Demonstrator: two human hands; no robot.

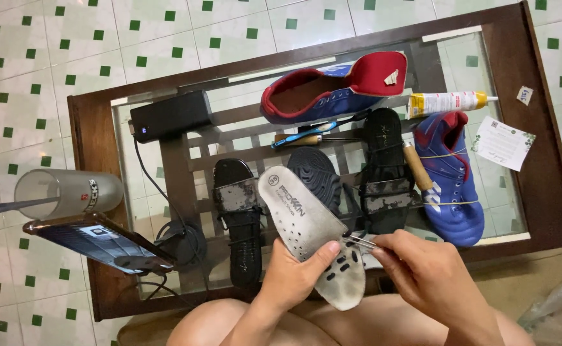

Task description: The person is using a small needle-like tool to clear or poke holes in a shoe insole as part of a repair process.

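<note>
Grey insole (313, 234) sits just above the person's lap, at the near edge of the desk (544, 186), underside up, perforated. Left hand (293, 275) has its grip clenched around the insole's heel end, thumb on top. Right hand (425, 269) pinches a thin metal tool (360, 241), tip touching the insole's edge. Just behind on the glass: two black sandals (239, 221) with a dark sole (316, 173) between them. Right, a blue shoe (451, 179) bound with bands, wooden handle (417, 168) beside it. Left, a phone (95, 240) on a stand and a frosted cup (69, 191). Farther back: blue-red shoe (332, 86), glue tube (447, 102), black box (172, 115), blue toothbrush (303, 134).
</note>
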